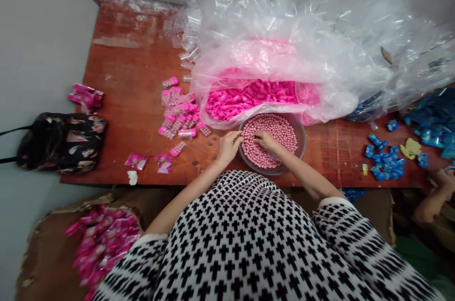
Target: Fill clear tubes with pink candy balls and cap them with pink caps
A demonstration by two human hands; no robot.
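A grey bowl [302,137] full of small pink balls [272,158] stands at the table's front edge before me. My left hand [229,146] is at the bowl's left rim with its fingers closed; what they hold, if anything, is hidden. Over the balls, my right hand [267,141] has its fingertips drawn together at the pile, and their grip is too small to make out. Just behind the bowl, a clear plastic bag [245,57] lies open, showing many bright pink plastic caps [252,97]. Small ball-filled bottles with pink caps [177,114] lie heaped left of the bowl.
Empty clear tubes [190,38] lie behind the bottles. Pink packets [136,161] and a dark patterned bag [67,142] are at left. Below, an open carton [50,244] holds pink packets. Blue pieces [387,163] and another person's hand [444,180] are at right.
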